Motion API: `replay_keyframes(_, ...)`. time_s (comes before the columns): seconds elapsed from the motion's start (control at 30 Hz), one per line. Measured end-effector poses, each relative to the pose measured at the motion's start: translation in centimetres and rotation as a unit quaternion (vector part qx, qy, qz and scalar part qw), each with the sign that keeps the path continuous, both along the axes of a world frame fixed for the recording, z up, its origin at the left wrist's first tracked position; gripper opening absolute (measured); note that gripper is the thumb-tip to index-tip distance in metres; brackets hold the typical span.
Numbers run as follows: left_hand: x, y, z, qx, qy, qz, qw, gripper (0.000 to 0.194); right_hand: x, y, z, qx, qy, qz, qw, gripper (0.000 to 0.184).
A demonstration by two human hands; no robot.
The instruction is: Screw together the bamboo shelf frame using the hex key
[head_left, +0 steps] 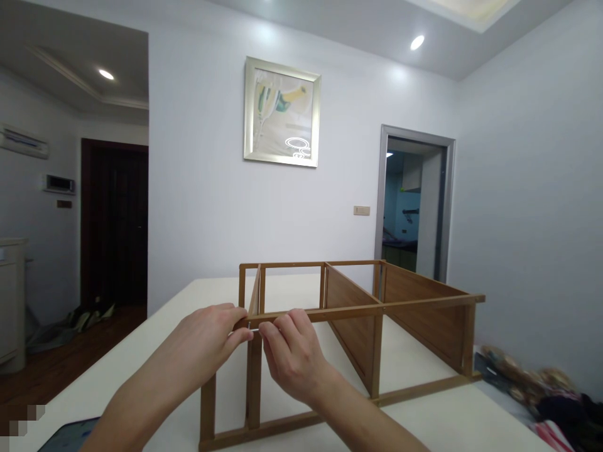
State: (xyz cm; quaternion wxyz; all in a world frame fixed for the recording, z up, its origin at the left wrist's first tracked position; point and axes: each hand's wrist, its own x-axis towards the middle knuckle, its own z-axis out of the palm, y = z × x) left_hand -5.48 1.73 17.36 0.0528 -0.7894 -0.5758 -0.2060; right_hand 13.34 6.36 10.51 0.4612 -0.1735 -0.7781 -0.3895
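By the left hand, the rail of a wooden frame was touched; whether it was clamped could not be told. Just right of this grip, a thin metal rod was pinched by the right hand, beyond which the frame was extended.

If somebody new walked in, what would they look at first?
Probably the brown wooden frame on the white table, lower middle. Next, the person's left grip and right grip at its near upper rail, with a thin metal piece showing between them. Then the shiny framed picture high on the wall.
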Motion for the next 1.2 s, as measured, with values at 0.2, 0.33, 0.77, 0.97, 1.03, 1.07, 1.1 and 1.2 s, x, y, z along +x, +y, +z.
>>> replay_keyframes(0.2,-0.4,0.59,-0.34,-0.001,0.002,-0.001,1.0,0.023,-0.01,-0.37,0.08,-0.038,0.032,0.021,0.999,0.017)
replay_keyframes(0.33,-0.5,0.72,-0.39,-0.004,0.006,-0.002,1.0,0.023,-0.08,-0.55,0.31,-0.045,0.046,0.035,0.997,0.02)
replay_keyframes(0.77,-0.54,0.74,-0.35,-0.009,0.009,-0.004,1.0,0.023,-0.26,-0.24,0.1,-0.033,0.034,0.029,0.998,0.016)
replay_keyframes(0.97,-0.61,0.8,-0.4,-0.003,0.007,-0.004,1.0,0.023,-0.31,-0.18,-0.09,-0.026,0.035,0.021,0.999,0.017)
replay_keyframes(1.03,-0.59,0.8,-0.41,-0.002,0.007,-0.008,1.0,0.023,-0.32,-0.21,-0.13,-0.029,0.037,0.017,0.999,0.016)
replay_keyframes(1.07,-0.58,0.79,-0.41,-0.001,0.008,-0.01,1.0,0.023,-0.33,-0.25,-0.12,-0.03,0.04,0.019,0.999,0.016)
replay_keyframes(1.1,-0.57,0.78,-0.41,-0.001,0.009,-0.01,1.0,0.023,-0.36,-0.3,-0.11,-0.029,0.044,0.023,0.998,0.016)
replay_keyframes(1.2,-0.56,0.77,-0.43,-0.001,0.014,-0.009,1.0,0.024,-0.46,-0.47,-0.05,-0.024,0.055,0.04,0.997,0.015)
